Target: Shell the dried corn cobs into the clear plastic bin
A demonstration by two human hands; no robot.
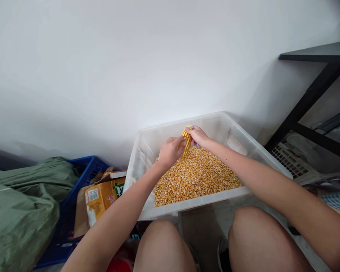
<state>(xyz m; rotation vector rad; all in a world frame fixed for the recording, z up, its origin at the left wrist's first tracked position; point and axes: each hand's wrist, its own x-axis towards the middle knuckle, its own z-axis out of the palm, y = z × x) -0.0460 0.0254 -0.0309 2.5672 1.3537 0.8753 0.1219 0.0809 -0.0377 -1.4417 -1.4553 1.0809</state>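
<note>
A yellow corn cob [186,150], its kernels in rows, stands tilted between my hands above a translucent plastic bin [184,206]. My left hand [170,151] grips the cob from the left side, its fingers curled against the kernels. My right hand [197,135] is closed near the cob's upper end, with the thumb on it. In that same hand is a slim metal tool [198,146], its thin tip poking out above the fingers; its exact kind is too small to tell. Loose corn kernels [198,175] lie heaped in the bin below.
Left of the bin are an opened cardboard box with yellow packaging [102,198], a blue crate [86,166] and a green cloth bag [25,204]. A white wall [147,68] rises behind. To the right stands a black-framed table [303,100] with a pale plastic basket [289,160] beneath.
</note>
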